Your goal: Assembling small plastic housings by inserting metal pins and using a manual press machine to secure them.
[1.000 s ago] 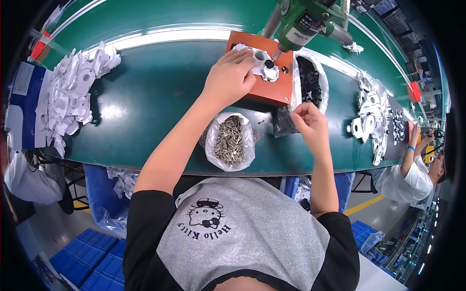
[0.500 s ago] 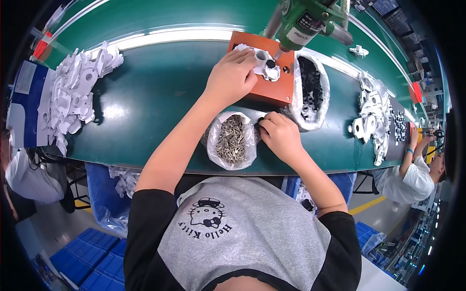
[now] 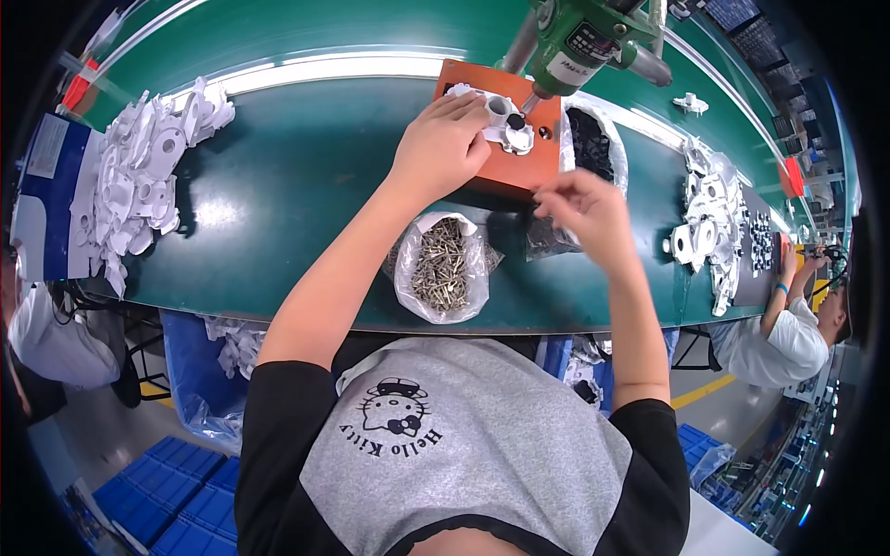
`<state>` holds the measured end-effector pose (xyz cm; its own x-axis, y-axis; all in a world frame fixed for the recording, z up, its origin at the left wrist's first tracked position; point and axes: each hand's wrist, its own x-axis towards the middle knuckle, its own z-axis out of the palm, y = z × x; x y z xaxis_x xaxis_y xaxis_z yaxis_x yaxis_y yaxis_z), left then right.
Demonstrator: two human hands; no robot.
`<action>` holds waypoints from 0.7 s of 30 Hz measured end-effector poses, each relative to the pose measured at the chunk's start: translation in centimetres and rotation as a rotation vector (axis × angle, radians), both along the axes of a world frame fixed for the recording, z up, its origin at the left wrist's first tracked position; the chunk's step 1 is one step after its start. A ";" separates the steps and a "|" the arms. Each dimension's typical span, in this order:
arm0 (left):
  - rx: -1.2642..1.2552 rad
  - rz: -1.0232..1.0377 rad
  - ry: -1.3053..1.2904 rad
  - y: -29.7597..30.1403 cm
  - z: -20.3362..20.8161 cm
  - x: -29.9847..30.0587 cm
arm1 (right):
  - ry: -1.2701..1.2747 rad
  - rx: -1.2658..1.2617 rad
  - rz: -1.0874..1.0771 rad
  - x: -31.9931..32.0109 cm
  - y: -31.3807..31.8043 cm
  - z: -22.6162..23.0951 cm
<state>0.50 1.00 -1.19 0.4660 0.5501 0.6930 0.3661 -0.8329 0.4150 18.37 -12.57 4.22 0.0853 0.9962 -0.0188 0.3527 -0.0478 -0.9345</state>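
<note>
white part (image 3: 517, 141) partly under left hand (image 3: 440, 146), fingers extended; right hand (image 3: 591, 211), hold unclear, near edge of orange block (image 3: 510, 172).

I've got blue crates (image 3: 158, 491) here at lower left, a white-topped co-worker (image 3: 777, 347) over at far right, and a yellow stripe (image 3: 702, 391) on the floor (image 3: 728, 414), lower right.

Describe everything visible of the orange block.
The orange block is box-shaped: flat orange top with a dark hole toward the right, near side in shadow; material unclear. It sits slightly turned on the green tabletop. A white part lies on top, partly covered by the left hand. A green machine overhangs it.
</note>
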 end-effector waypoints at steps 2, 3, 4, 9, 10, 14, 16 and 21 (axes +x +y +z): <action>-0.010 0.001 0.002 0.0 -0.1 -0.2 | 0.013 -0.007 -0.025 0.9 1.6 1.2; -0.015 0.002 0.001 -0.1 0.0 -0.3 | 0.048 0.009 -0.032 1.1 2.4 1.5; -0.020 0.002 0.002 -0.1 0.1 -0.2 | 0.030 0.028 -0.038 1.4 3.3 1.6; -0.049 -0.004 0.012 -0.2 0.3 0.1 | -0.131 0.043 -0.121 2.1 6.8 0.7; -0.035 -0.002 0.001 -0.2 0.3 0.1 | -0.137 0.059 -0.120 1.9 7.2 0.6; -0.045 0.008 0.000 -0.3 0.4 -0.1 | -0.076 0.100 -0.133 1.6 8.5 -1.8; -0.043 0.002 0.003 -0.1 0.3 -0.1 | -0.131 0.178 -0.168 1.4 8.9 -2.5; -0.045 0.001 -0.003 -0.1 0.3 -0.1 | -0.251 0.176 -0.183 0.7 8.9 -1.9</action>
